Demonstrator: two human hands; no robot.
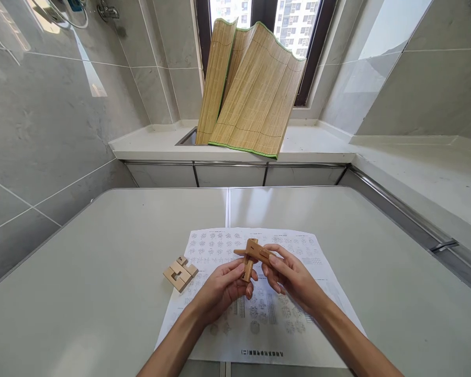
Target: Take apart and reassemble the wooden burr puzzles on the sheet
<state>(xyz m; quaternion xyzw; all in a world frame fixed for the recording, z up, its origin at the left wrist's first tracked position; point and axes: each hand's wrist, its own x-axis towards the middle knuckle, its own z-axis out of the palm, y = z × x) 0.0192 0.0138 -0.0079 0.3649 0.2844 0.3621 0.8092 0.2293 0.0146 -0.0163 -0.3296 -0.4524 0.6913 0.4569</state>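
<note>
Above a printed instruction sheet (204, 335), both my hands hold brown wooden puzzle pieces that cross each other. My left hand (225, 288) pinches the lower end of an upright wooden puzzle piece (248, 269). Between the thumb and fingers of my right hand (292, 272) is another wooden puzzle piece (259, 252), lying aslant across the top of the upright one. A pointed end juts out to the left of the crossing. How the pieces interlock there is too small to tell. Left of my left hand, paler notched wooden pieces (180, 273) lie together at the sheet's left edge.
The sheet lies on a white table (82, 283) with a seam down its middle. Beyond it, a folded bamboo mat (259, 94) leans on the ledge (317, 141) before a window. Grey tiled walls (63, 115) stand at both sides.
</note>
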